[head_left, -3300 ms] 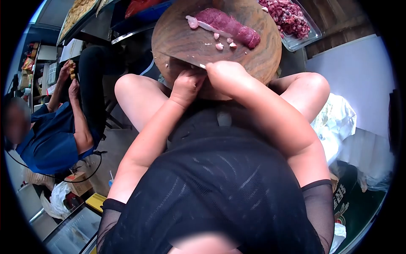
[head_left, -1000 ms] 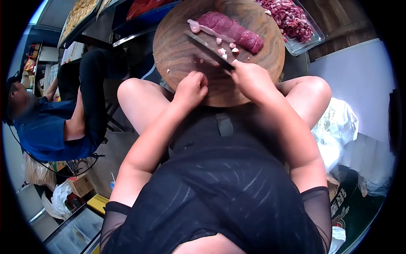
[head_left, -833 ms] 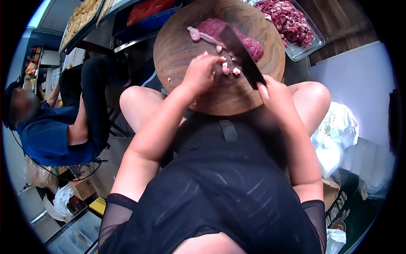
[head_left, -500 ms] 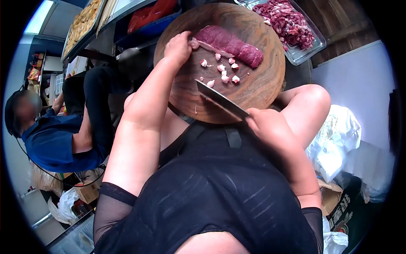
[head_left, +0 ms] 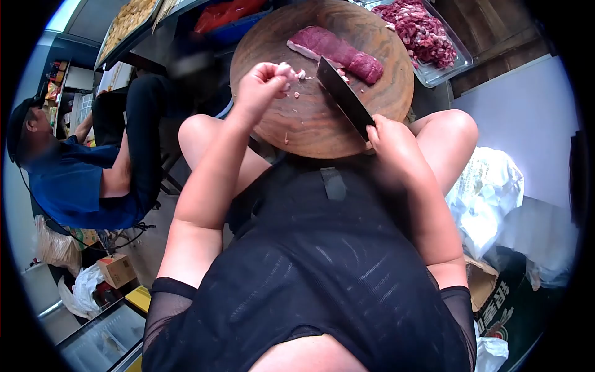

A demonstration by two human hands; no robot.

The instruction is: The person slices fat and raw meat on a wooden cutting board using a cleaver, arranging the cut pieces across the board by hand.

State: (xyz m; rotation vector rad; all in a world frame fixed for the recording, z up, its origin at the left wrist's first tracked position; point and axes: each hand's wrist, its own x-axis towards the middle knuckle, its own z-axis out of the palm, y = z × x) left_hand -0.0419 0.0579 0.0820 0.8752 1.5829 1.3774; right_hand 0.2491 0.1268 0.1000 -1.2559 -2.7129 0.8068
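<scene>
I've got left hand [head_left: 259, 92] pinching fat [head_left: 284, 70], right hand [head_left: 392, 137] gripping knife [head_left: 346, 99]; meat [head_left: 336, 52] on block [head_left: 265, 44], beyond and right of left fingers, slanting far-left to near-right, left nearer.

Brown boards [head_left: 493, 40] lie at two o'clock, a pale panel [head_left: 514, 130] near three, grey floor [head_left: 152, 251] at eight, shelves [head_left: 60, 105] at ten.
</scene>
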